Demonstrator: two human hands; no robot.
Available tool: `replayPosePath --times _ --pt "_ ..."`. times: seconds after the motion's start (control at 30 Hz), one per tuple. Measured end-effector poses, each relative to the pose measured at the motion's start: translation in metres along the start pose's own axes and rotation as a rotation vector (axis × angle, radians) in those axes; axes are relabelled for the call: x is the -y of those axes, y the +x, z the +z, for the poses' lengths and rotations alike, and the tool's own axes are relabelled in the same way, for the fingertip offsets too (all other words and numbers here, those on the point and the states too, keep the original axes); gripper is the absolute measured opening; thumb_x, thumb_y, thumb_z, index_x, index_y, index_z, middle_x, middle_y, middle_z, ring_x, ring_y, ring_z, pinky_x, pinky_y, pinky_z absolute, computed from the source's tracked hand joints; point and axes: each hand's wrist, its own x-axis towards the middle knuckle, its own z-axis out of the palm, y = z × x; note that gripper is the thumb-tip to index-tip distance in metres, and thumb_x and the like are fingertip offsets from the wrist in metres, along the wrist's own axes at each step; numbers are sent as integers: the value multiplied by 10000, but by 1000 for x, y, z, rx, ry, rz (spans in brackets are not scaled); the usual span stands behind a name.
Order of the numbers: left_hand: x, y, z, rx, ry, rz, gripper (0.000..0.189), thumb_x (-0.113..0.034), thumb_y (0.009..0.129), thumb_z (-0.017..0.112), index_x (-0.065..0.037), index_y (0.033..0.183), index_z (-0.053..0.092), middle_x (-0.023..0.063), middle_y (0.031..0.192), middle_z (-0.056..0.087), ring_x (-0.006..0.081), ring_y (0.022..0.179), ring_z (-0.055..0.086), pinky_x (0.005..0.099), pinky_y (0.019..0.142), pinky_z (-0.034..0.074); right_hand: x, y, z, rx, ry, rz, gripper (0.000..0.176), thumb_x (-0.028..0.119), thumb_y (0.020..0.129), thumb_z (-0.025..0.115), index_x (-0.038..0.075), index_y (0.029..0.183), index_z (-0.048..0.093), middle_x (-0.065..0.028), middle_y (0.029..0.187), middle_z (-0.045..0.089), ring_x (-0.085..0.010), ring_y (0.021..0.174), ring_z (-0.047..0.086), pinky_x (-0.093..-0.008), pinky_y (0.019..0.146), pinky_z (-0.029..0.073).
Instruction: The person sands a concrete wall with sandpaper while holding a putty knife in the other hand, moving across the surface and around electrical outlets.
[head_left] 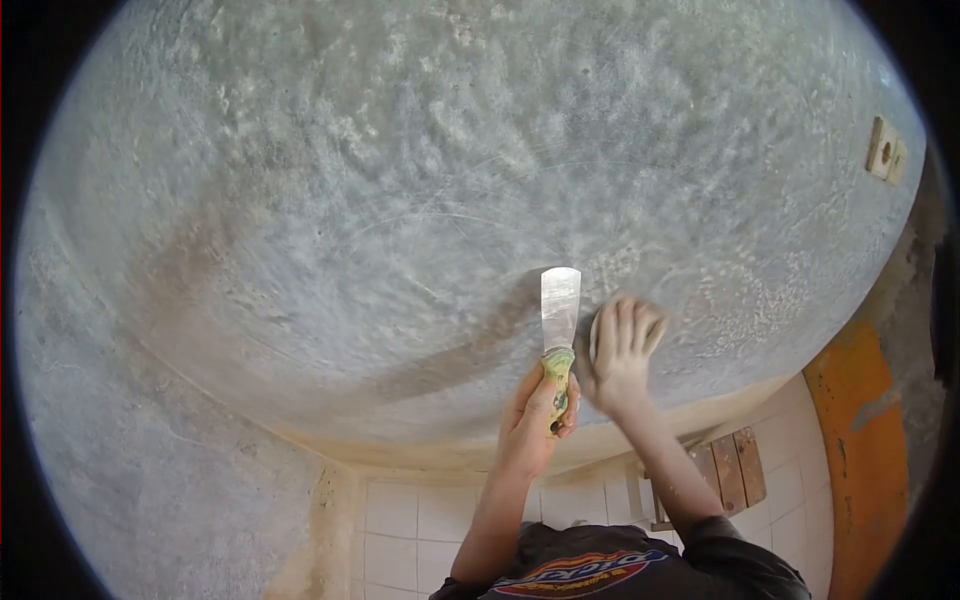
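My left hand (pixel 535 415) is closed round the green and yellow mottled handle of a putty knife (pixel 561 310), its metal blade pointing up in front of the wall. Just right of the blade, my right hand (pixel 624 355) presses against the grey wall (pixel 450 240), fingers bent and slightly blurred. A pale edge shows beside the fingers, but I cannot tell what the hand has under it. Whitish, rough patches and faint curved scratches mark the wall around both hands.
A wall socket (pixel 884 150) sits at the far right. Below are white floor tiles (pixel 420 515), a small wooden slatted stool (pixel 735 470) by my right arm, and an orange painted surface (pixel 860 430) on the right. Another grey wall (pixel 130 440) meets this one at left.
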Motion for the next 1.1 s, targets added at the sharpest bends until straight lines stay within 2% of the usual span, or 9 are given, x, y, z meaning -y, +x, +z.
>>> replayPosePath --times 0.07,0.17,0.3,0.43,0.57,0.67,0.8,0.97,1.1 --pt "-11 -1 -8 28 -4 -65 304 -255 985 456 -51 1208 486 64 920 542 116 633 473 241 505 350 -1 -47 26 68 -2 -86 581 244 854 605 -44 1324 421 -254 1351 427 -451 1237 383 -667 1028 153" --pt "-29 -2 -24 115 -32 -95 332 -263 979 448 -41 1225 468 71 951 537 124 682 488 248 520 361 14 -2 10 -10 11 75 600 231 867 589 -54 1356 390 -273 1394 385 -464 1298 329 -660 1048 119" --pt "-58 -4 -59 234 -102 -105 352 -266 977 427 -29 1236 451 77 977 530 131 713 493 260 533 374 48 82 -14 -267 106 150 652 177 885 550 -67 1428 286 -291 1489 242 -456 1414 124 -628 1087 7" --pt "-86 -11 -97 270 -105 -112 379 -271 965 429 -16 1245 431 81 993 528 136 735 494 268 566 390 93 84 8 -316 103 152 644 192 880 553 -62 1417 306 -286 1480 265 -453 1408 146 -658 1070 17" --pt "-111 -22 -117 249 57 -110 384 -273 959 446 6 1223 428 81 1000 519 133 758 494 265 588 394 133 -14 63 116 -13 -74 658 281 824 616 -88 1323 399 -284 1368 387 -466 1316 297 -715 1014 81" --pt "-121 -26 -128 278 43 -100 377 -276 962 446 19 1199 437 78 994 509 130 759 490 262 595 394 142 -1 53 154 48 35 658 300 804 633 -94 1288 426 -270 1325 419 -460 1273 341 -707 1012 103" --pt "-122 -26 -127 225 113 -101 355 -270 971 435 21 1175 453 74 979 503 128 756 486 260 599 392 128 69 29 -234 -17 70 678 246 863 573 -79 1398 311 -264 1466 297 -437 1394 195 -633 1085 37" --pt "-119 -30 -124 189 294 -32 384 -276 988 424 28 1220 453 63 961 511 114 754 479 260 614 398 132 89 26 -260 -25 42 678 238 891 531 -59 1434 253 -265 1498 243 -421 1425 117 -630 1090 -1" --pt "-120 -30 -117 124 299 -35 450 -279 988 421 32 1313 410 62 968 520 111 759 477 255 632 400 156 14 54 102 -157 -16 536 284 812 589 -22 1242 496 -214 1267 473 -405 1187 421 -693 974 185"
